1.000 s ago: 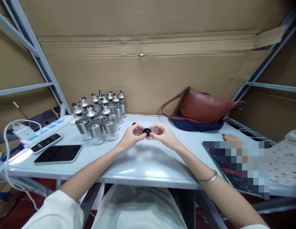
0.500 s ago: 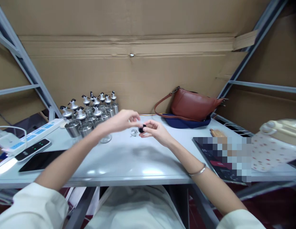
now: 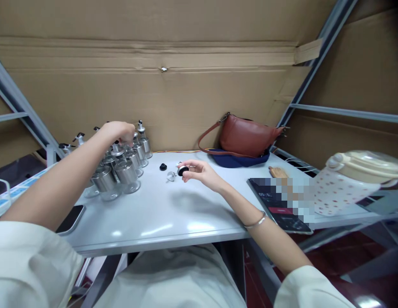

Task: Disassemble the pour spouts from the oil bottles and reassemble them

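Note:
My right hand (image 3: 203,174) pinches a small round cap (image 3: 182,170), black with a silvery rim, between thumb and fingers above the table. My left hand (image 3: 120,131) reaches in among glass oil bottles with steel sleeves and spout tops. Its fingers curl down by the bottle tops; what they grip, if anything, is hidden. One bottle (image 3: 127,173) stands below that hand, and another bottle (image 3: 145,143) is just to its right. A black stopper (image 3: 163,167) lies on the table. Between it and my right hand is a small clear or silvery piece (image 3: 171,176).
A brown leather bag (image 3: 246,137) rests on dark blue cloth (image 3: 240,160) at the back. To the right are a partly blurred tablet (image 3: 266,194) and a dotted white container (image 3: 336,190). A phone (image 3: 70,218) and power strip (image 3: 22,188) lie left on the table (image 3: 147,214).
My left hand has moved left, from beside my right hand to the bottles. The black stopper on the table has come into sight. The view has shifted slightly right.

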Demonstrator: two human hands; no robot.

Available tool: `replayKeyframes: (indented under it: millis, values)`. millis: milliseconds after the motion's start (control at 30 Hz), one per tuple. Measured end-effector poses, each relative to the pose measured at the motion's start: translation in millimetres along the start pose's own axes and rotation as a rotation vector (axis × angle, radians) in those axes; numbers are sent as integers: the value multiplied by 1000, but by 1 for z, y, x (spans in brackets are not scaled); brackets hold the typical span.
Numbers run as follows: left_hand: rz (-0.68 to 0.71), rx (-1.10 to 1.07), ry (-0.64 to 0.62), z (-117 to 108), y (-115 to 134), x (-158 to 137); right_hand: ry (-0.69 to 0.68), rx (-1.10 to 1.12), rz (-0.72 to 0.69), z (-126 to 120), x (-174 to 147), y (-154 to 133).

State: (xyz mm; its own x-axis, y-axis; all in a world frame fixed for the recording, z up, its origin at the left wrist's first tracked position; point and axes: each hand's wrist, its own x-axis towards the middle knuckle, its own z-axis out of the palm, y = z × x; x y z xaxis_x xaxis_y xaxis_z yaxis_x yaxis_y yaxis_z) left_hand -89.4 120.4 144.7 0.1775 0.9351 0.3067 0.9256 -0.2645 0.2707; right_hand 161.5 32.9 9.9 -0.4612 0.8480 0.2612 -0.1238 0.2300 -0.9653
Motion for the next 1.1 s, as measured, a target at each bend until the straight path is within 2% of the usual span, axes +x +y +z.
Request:
replayKeyframes:
  millis: [67, 100, 133, 233, 300, 367, 433, 467, 567, 667, 767, 867, 1100]
  values:
    - [-160, 335, -249, -13, 14, -8, 9, -18, -24, -3, -1, -2]
    - [-179, 444, -276, -21, 21, -13, 17, -29, -44, -4, -2, -4]
    - [-173, 492, -236, -29, 28, -18, 25, -38, -68, -5, -3, -5]
    - [-93, 470, 27, -50, 45, -35, 67, -73, -151, -6, -10, -11]
    - [7, 375, 205, -57, 52, -50, 119, -145, -205, -3, -18, -16]
    - [123, 210, 376, -54, 55, -69, 201, -265, -261, 2, -27, -22]
    - [216, -8, 496, -40, 57, -89, 293, -342, -319, 8, -36, -28]
    - [242, -129, 513, -30, 57, -100, 333, -346, -345, 11, -39, -31]
    - [339, -412, 400, 9, 61, -128, 422, -281, -404, 22, -48, -38]
    - [415, -499, 250, 44, 69, -148, 485, -236, -466, 29, -54, -43]
    - [447, -551, 153, 64, 77, -159, 522, -270, -514, 32, -58, -46]
    - [471, -624, 131, 75, 80, -161, 482, -351, -540, 31, -57, -47]
    - [482, -770, 141, 101, 67, -160, 217, -670, -621, 26, -43, -48]
